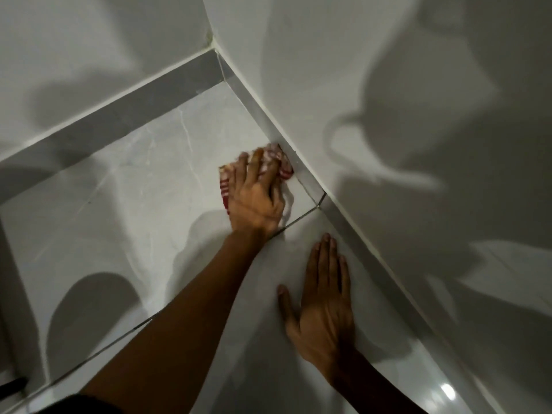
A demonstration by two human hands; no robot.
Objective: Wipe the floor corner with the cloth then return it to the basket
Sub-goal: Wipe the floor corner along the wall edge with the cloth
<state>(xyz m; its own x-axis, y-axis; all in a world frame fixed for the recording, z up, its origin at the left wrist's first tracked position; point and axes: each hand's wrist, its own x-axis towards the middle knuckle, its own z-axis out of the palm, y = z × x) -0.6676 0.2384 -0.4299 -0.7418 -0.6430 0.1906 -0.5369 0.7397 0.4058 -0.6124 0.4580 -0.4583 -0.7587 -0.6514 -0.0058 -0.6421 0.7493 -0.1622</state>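
Note:
A red-and-white striped cloth [225, 182] lies bunched on the pale floor tile, against the grey skirting of the right wall. My left hand [257, 195] presses down on it with fingers spread over the fabric; the hand is motion-blurred. Where the two skirtings meet, the floor corner [223, 82] lies farther back, beyond the cloth. Closer to me, my right hand [321, 306] rests flat on the floor, palm down, fingers together and holding nothing. No basket is in view.
White walls rise on the left and right, each with a grey skirting [119, 121] along its foot. Grout lines cross the glossy tiles [134, 204]. A dark object [13, 385] shows at the bottom left edge. Shadows fall across the floor and walls.

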